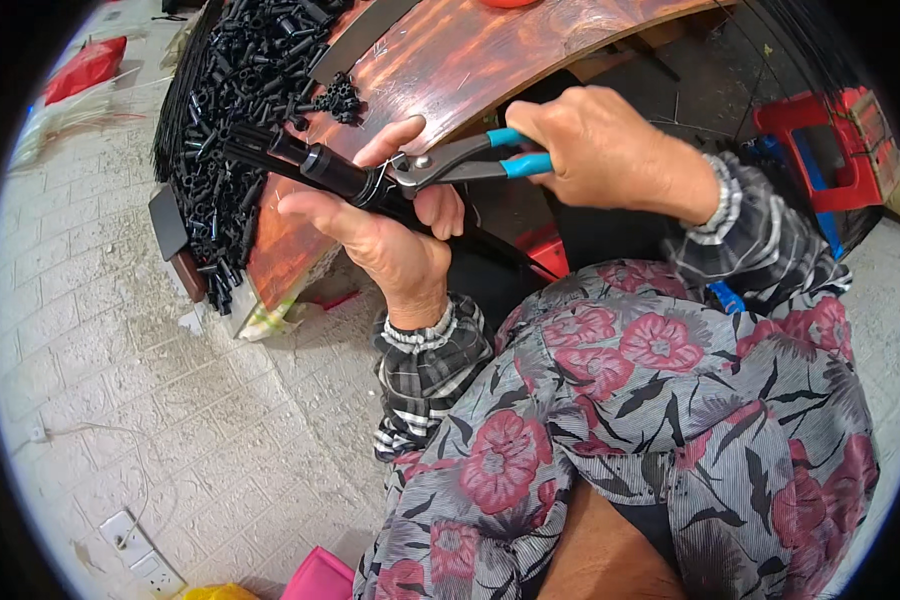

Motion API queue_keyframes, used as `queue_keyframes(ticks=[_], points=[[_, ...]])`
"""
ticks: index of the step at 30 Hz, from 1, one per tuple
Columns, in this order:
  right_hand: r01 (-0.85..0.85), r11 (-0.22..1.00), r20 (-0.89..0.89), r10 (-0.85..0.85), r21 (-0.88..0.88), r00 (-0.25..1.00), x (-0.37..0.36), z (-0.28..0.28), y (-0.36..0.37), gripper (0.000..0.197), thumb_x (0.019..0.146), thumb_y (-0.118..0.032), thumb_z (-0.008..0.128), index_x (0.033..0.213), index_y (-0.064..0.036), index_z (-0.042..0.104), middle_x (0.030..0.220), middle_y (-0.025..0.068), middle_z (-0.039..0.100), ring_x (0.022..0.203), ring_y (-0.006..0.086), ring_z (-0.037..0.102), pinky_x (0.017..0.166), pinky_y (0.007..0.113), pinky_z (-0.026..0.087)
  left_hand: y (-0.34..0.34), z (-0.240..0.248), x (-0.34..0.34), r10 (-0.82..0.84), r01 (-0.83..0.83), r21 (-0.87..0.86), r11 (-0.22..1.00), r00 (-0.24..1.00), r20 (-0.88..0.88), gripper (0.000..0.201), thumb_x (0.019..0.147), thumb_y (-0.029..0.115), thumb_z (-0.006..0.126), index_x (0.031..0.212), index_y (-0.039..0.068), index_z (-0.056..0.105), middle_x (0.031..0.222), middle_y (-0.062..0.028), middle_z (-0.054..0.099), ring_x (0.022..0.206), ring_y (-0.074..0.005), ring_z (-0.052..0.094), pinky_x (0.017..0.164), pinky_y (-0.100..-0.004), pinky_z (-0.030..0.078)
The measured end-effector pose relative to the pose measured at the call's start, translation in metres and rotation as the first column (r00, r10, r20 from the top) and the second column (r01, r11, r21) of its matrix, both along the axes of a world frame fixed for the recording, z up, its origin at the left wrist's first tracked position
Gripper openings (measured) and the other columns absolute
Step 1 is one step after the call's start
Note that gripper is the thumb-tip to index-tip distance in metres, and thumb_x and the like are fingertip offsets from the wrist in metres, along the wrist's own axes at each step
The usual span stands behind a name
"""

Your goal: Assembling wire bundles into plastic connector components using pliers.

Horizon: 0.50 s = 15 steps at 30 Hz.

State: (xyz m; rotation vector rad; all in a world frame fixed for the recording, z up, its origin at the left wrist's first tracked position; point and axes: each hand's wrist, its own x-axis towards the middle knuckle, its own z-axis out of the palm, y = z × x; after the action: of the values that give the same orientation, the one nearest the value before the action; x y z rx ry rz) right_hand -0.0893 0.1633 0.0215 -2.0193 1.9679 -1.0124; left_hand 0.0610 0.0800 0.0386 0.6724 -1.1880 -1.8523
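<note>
My left hand (pixel 400 255) is palm up, its fingers curled round a black umbrella frame (pixel 335 172), which looks folded. The frame slants from upper left to lower right, with a ribbed black collar near my fingers. My right hand (pixel 605 150) grips a pair of pliers (pixel 470 165) by their teal handles. The metal jaws sit against the collar, where a short piece of thin, bright wire shows. Whether the jaws are clamped on that wire is too small to tell. My left fingers partly hide the lower side of the frame.
A heap of small black plastic parts (pixel 240 120) covers the left of the curved reddish wooden table (pixel 440 60). Thin black rods (pixel 175 105) line its edge. A red plastic stool (pixel 820 150) stands at right. A wall socket (pixel 155 572) is at lower left.
</note>
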Motion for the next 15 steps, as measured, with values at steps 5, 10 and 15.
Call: queue_keyframes(ticks=[5,10,15], points=[[-0.05,0.999,-0.355,0.052,0.015,0.934,-0.021,0.03,-0.004,0.022,0.061,-0.012,0.067,0.071,-0.0029,0.05,0.056,0.0136,0.054,0.058,0.0332,0.056,0.053,0.04,0.043,0.001,0.001,-0.001,-0.028,0.028,-0.007,1.0,1.0,0.012,0.098,0.065,0.081,0.015,0.091,-0.003,0.058,0.039,0.0007,0.034,0.031,-0.0111,0.031,0.032,-0.0223,0.029],[-0.163,0.986,-0.449,0.159,0.029,0.88,-0.043,0.075,-0.014,0.014,0.066,-0.01,0.055,0.065,0.0045,0.053,0.058,0.0174,0.055,0.055,0.0292,0.057,0.047,0.036,0.044,0.003,0.004,-0.006,-0.026,0.026,0.0,1.0,1.0,0.01,0.097,0.066,0.081,0.016,0.093,-0.003,0.057,0.039,0.0011,0.033,0.031,-0.0108,0.03,0.032,-0.0224,0.028],[-0.14,0.986,-0.463,0.166,0.089,0.871,-0.042,0.087,-0.008,0.014,0.066,-0.009,0.056,0.065,0.004,0.054,0.059,0.0171,0.056,0.056,0.0296,0.058,0.049,0.035,0.045,0.004,0.003,-0.005,0.032,-0.032,0.007,0.999,0.997,0.07,0.097,0.066,0.081,0.016,0.095,-0.002,0.057,0.039,0.001,0.032,0.031,-0.0103,0.029,0.033,-0.0224,0.028]])
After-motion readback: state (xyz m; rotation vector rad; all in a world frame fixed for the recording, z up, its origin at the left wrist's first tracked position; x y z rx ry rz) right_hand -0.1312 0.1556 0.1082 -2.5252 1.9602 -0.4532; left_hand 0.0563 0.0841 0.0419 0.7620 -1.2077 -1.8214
